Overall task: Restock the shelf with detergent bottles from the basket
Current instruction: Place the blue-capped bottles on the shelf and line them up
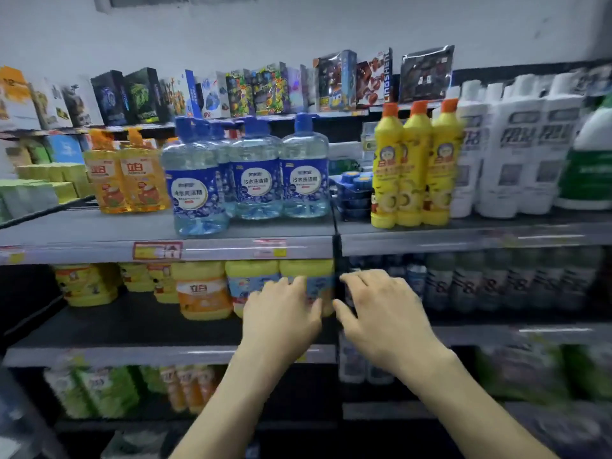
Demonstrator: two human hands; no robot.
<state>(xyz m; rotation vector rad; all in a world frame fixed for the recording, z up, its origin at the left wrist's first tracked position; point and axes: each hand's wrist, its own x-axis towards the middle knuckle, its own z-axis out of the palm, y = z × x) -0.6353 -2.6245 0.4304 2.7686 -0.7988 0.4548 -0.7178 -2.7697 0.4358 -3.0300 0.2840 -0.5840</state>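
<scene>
Two bare forearms reach up from the bottom edge toward the black upright (337,233) that splits the shelving into two bays. Just left of that upright, the left hand (281,309) lies with fairly straight fingers against the front of a yellow detergent bottle (306,268), pressing rather than wrapping it. Just right of the upright, the right hand (384,309) is spread and relaxed and holds nothing, its thumb pointing toward the bottle. Blur hides whether it touches.

That bottle stands upright on the middle shelf (132,326), hard against the upright's left side, with an orange-labelled bottle (203,293) further left. No basket is in view.

Judging by its squat, full shape, the bottle is heavy, stiff-walled and likely slick on its glossy label. It is best taken with both palms on opposite sides, low on the body, or pushed from the shoulder to slide it back.

Above and left of the upright sit clear blue bottles (255,173). Above and right stand slim yellow bottles (410,167), then white bottles (516,150). Farthest back, toy boxes (265,91) line the top shelf.
</scene>
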